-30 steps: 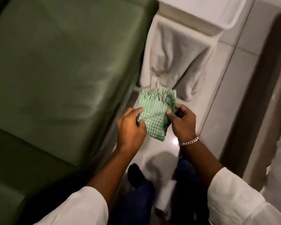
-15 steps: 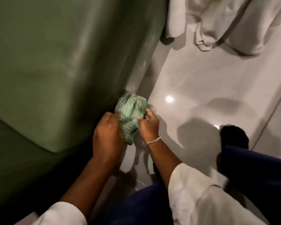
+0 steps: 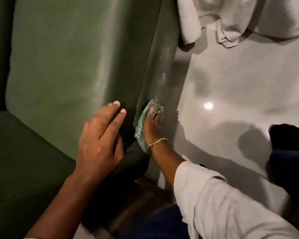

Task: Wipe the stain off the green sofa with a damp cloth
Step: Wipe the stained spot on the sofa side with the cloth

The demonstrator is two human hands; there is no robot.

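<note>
Right hand [image 3: 152,125] grasping cloth [image 3: 141,130], pressed to sofa [image 3: 76,57] side beside pale stain [image 3: 163,76] just above. Left hand [image 3: 100,140] released, fingers spread, flat on sofa arm.

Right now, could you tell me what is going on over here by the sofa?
A person is crouched beside the green sofa, cleaning it. Their right hand presses a green checked cloth against the sofa's outer side panel, low down near the floor. Whitish smudges run up that panel above the cloth, so the stain is not yet wiped off. The left hand lies open, fingers spread, over the sofa's arm, holding nothing. White fabric hangs down at the top.
</note>
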